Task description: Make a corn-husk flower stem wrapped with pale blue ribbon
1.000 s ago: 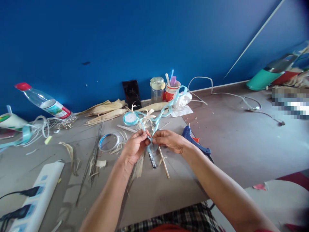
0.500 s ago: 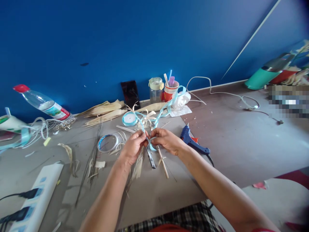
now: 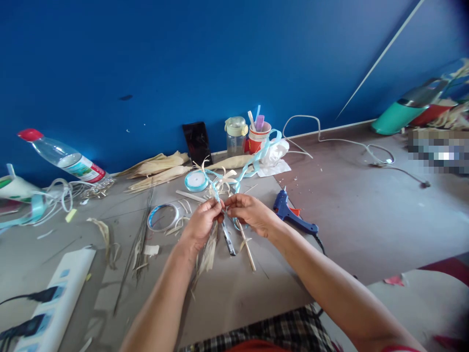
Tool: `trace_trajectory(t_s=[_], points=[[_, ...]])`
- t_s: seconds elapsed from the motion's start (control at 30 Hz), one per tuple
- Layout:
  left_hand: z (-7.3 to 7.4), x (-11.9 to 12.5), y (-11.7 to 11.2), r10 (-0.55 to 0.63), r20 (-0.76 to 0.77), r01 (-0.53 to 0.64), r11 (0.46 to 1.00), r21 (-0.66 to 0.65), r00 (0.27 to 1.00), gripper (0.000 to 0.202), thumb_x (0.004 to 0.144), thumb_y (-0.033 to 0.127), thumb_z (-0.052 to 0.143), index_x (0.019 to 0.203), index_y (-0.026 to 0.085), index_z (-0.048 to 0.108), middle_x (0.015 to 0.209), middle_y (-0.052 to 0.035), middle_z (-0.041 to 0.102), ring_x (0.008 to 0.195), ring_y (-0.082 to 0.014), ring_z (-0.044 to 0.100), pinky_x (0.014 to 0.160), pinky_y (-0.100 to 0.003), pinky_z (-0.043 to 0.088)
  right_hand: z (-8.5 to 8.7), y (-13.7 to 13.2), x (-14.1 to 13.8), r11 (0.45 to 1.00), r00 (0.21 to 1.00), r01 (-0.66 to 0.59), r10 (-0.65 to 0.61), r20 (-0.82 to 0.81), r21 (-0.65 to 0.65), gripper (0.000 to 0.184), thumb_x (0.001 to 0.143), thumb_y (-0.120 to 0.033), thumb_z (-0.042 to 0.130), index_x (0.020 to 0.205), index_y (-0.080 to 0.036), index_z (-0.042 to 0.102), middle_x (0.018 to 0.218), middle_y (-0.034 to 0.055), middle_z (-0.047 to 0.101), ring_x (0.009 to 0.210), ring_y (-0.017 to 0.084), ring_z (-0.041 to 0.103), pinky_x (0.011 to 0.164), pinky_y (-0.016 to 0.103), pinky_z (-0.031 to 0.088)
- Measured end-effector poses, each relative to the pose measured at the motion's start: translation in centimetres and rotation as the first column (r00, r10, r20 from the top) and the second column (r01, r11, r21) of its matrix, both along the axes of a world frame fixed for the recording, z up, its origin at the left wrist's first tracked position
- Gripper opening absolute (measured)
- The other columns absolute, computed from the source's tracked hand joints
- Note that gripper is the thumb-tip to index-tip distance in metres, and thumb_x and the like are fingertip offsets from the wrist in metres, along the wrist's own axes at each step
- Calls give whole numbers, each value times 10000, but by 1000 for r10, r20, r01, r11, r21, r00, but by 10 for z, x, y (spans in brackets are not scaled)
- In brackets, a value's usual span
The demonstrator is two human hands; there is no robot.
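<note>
Both hands meet fingertip to fingertip above the middle of the table. A light blue ribbon (image 3: 215, 190) runs down into the pinched fingers of my left hand (image 3: 204, 218). My right hand (image 3: 252, 213) is closed too, its thumb and forefinger pinching the ribbon beside the left fingertips; the exact grip is partly hidden. Just beyond lie pale husk petals (image 3: 226, 181) and a ribbon spool (image 3: 196, 181). Below the fingers are a clear and black pen (image 3: 228, 240) and a thin wooden stick (image 3: 247, 252). More ribbon trails back toward a paper cup (image 3: 258, 139).
Right of my hands lies a blue glue gun (image 3: 293, 215). On the left are a tape roll (image 3: 163, 217), thin wires (image 3: 137, 249), a power strip (image 3: 60, 298) and a tilted bottle (image 3: 69, 159). Dried corn husks (image 3: 161, 168), a phone (image 3: 197, 142) and a jar (image 3: 236, 137) line the blue wall.
My right hand has shifted slightly left, bringing its fingertips against the left ones. The ribbon loop beneath it has changed shape. My left hand stays nearly in place.
</note>
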State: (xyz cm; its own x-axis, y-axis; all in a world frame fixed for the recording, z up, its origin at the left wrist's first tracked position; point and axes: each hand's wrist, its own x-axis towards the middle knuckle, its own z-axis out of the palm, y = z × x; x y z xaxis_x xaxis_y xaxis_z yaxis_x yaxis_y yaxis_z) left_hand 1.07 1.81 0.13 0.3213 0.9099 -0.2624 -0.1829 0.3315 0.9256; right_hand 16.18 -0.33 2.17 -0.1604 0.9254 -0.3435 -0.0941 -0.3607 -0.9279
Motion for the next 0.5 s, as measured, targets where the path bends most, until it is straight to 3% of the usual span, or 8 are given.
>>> trace_trajectory(t_s=[0.13, 0.3, 0.5], points=[[-1, 0, 1, -10, 1, 10, 1000, -12, 1000, 165, 690, 283, 682, 775, 150, 632, 653, 8, 523, 567, -89, 428, 556, -231, 315, -2, 0, 0, 1000, 999, 20, -20, -25, 1, 230, 547, -107, 566, 770, -158, 588, 685, -24, 553, 535, 62, 403, 493, 219, 263], [1, 0, 0, -18, 23, 18, 1000, -22, 1000, 172, 697, 278, 675, 802, 149, 632, 680, 7, 518, 576, -83, 425, 553, -225, 314, 1, 0, 4, 996, 990, -66, 57, -132, -64, 157, 632, -235, 602, 763, -155, 568, 604, -26, 515, 516, 75, 420, 490, 229, 289], [3, 1, -1, -23, 25, 24, 1000, -20, 999, 148, 702, 269, 667, 767, 147, 615, 688, 5, 524, 580, -81, 433, 553, -219, 313, 1, 0, 5, 996, 998, -62, 62, -8, -60, 259, 652, -236, 630, 884, -154, 549, 603, -22, 556, 482, 74, 412, 471, 232, 274]])
